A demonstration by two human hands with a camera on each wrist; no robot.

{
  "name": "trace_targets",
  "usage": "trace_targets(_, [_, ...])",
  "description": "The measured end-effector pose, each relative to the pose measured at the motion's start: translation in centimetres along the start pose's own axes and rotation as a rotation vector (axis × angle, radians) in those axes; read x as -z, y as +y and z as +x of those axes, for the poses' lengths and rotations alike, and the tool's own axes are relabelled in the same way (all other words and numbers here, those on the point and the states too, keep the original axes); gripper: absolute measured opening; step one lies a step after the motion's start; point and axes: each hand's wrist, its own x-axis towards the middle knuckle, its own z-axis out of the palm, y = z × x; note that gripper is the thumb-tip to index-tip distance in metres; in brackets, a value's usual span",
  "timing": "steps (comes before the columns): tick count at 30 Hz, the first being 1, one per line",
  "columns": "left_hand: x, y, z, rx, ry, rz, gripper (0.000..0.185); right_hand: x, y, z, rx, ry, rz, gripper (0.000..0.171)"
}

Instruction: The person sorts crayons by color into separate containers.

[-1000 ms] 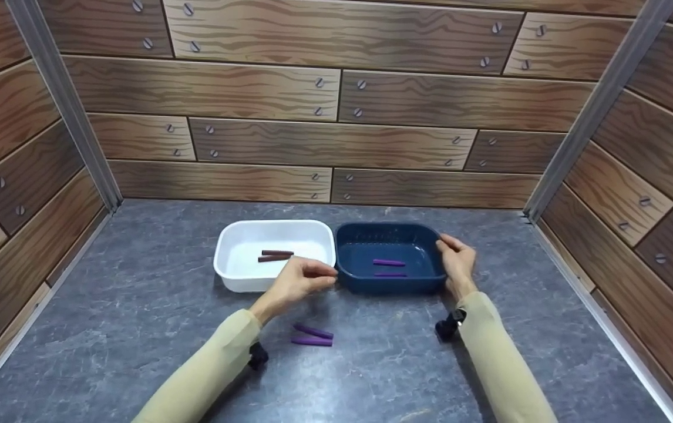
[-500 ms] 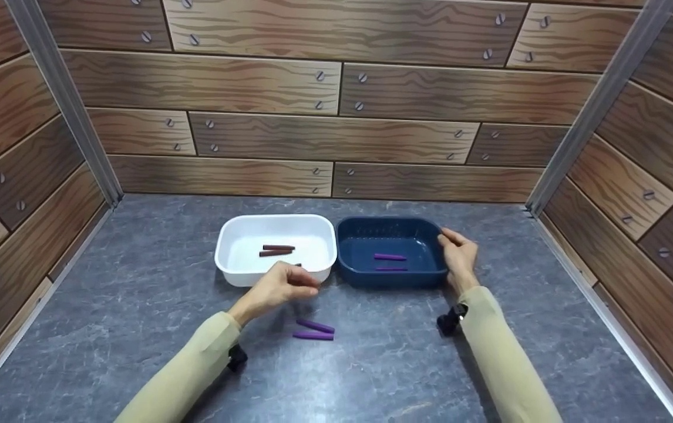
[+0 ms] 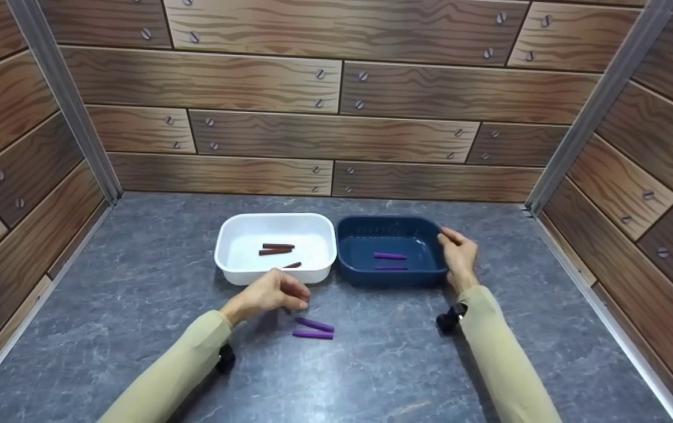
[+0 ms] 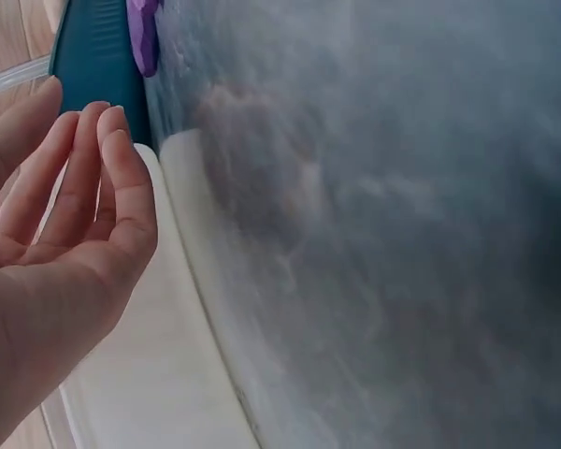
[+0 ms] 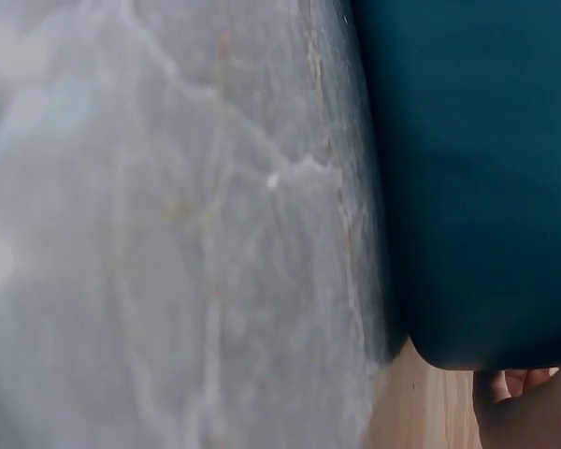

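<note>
My left hand [image 3: 272,292] hovers just in front of the white tub [image 3: 229,273], its fingers loosely bent. In the left wrist view the thumb [image 4: 23,122] stands apart from the fingers and nothing lies between them. Just below that hand, two purple crayons [image 3: 313,335] lie on the tabletop. Three brown crayons [image 3: 278,246] are in the white tub, one partly hidden by its front wall. My right hand [image 3: 460,255] grips the right end of the dark blue tub [image 3: 392,279], its thumb near the rim. Two purple crayons [image 3: 390,256] lie inside the blue tub.
Both tubs stand side by side on the grey marbled table [image 3: 383,364]. Wood-patterned panels [image 3: 407,138] rise behind and on both sides, with metal posts [image 3: 595,100] at the corners.
My left hand has moved left and towards me, away from where the tubs meet, uncovering a third brown crayon. The right hand keeps its hold on the blue tub.
</note>
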Motion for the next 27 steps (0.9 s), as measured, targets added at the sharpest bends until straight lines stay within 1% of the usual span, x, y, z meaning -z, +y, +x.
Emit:
trace_targets(3, [0.2, -0.3, 0.1, 0.074, -0.032, -0.021, 0.026, 0.0, 0.1, -0.1, 0.000, 0.008, 0.005, 0.035])
trace_targets(7, [0.3, -0.5, 0.2, 0.131, -0.061, -0.030, 0.025, -0.1, 0.1, 0.0, 0.011, 0.018, -0.001, 0.035])
trace_targets(11, [0.4, -0.4, 0.5, 0.134, -0.083, -0.012, 0.026, 0.0, 0.0, 0.1, 0.000, 0.017, -0.002, 0.035])
trace_targets(14, [0.5, -0.3, 0.7, 0.106, -0.103, 0.006, 0.025, 0.1, 0.0, 0.1, -0.007, 0.015, 0.006, 0.035])
trace_targets(19, [0.5, -0.3, 0.9, 0.074, -0.129, 0.056, 0.024, 0.0, -0.1, 0.0, -0.007, 0.003, -0.010, 0.036])
trace_targets(23, [0.3, -0.2, 1.0, 0.063, -0.151, 0.097, 0.023, 0.0, 0.0, -0.1, -0.006, 0.009, -0.005, 0.035])
trace_targets(27, [-0.2, -0.1, 1.1, 0.060, -0.156, 0.144, 0.021, 0.3, 0.0, -0.1, -0.004, 0.002, -0.001, 0.037])
